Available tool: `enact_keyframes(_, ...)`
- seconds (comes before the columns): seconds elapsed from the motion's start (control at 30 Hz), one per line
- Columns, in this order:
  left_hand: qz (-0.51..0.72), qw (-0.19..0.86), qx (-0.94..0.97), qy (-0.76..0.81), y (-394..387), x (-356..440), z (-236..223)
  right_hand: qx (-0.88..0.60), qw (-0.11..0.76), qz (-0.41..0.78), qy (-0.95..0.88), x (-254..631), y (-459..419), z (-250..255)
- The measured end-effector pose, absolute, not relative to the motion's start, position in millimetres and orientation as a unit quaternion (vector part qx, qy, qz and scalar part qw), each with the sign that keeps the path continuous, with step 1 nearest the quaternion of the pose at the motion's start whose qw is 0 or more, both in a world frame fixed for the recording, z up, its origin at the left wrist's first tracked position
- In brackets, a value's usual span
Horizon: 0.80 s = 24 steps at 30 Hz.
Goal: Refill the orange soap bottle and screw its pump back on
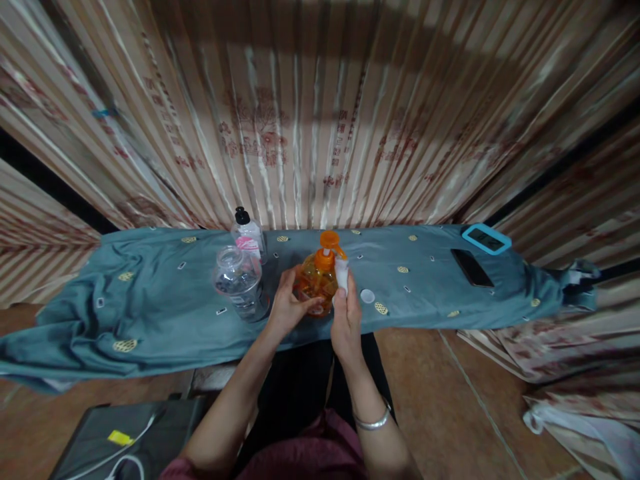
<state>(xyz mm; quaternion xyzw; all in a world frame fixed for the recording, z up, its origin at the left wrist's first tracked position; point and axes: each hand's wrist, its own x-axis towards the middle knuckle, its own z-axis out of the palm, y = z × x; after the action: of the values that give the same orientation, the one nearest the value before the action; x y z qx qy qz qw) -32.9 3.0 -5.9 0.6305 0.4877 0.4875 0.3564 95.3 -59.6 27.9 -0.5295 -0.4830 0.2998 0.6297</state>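
An orange see-through pump bottle (320,277) stands upright on the cloth in front of me, its orange pump head on top. My left hand (290,303) is closed around the bottle's left side. At its right, my right hand (347,317) grips a small white object (341,273), raised just under the pump's spout; whether this is a tissue or a small container, I cannot tell. Left of my left hand stands a clear plastic jar (239,283). Behind the jar is a clear bottle (250,237) with a black top and a pink-and-white label.
A dark green patterned cloth (170,287) covers the narrow table. Right of my hands lies a round whitish disc (367,295). Farther right are a black phone (472,268) and a blue-framed device (486,239). Striped curtains (310,133) hang behind. A dark case (95,433) sits lower left.
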Motion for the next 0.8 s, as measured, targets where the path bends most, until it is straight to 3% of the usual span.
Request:
enact_keyframes(0.1, 0.498, 0.404, 0.607, 0.469, 5.4, -28.0, -7.8, -0.555, 0.606, 0.246, -0.515, 89.5, -60.1, 21.1)
enact_keyframes(0.23, 0.504, 0.444, 0.587, 0.451, 5.9, -20.7, -14.0, -0.584, 0.603, 0.272, -0.471, 83.3, -59.4, -8.5)
enact_keyframes(0.43, 0.526, 0.36, 0.574, 0.514, 4.1, -14.2, -16.1, -0.609, 0.561, 0.383, -0.41, 80.3, -58.9, -50.5)
enact_keyframes(0.57, 0.528, 0.334, 0.568, 0.536, 0.5, -11.3, -17.1, -0.602, 0.579, 0.397, -0.381, 79.5, -59.2, -27.4)
enact_keyframes(0.7, 0.528, 0.401, 0.568, 0.488, -7.1, -13.5, -16.4, -0.588, 0.597, 0.335, -0.43, 73.3, -61.5, 11.3)
enact_keyframes(0.8, 0.521, 0.432, 0.58, 0.453, -12.9, -15.9, -16.0, -0.573, 0.595, 0.293, -0.482, 66.7, -60.7, 12.8)
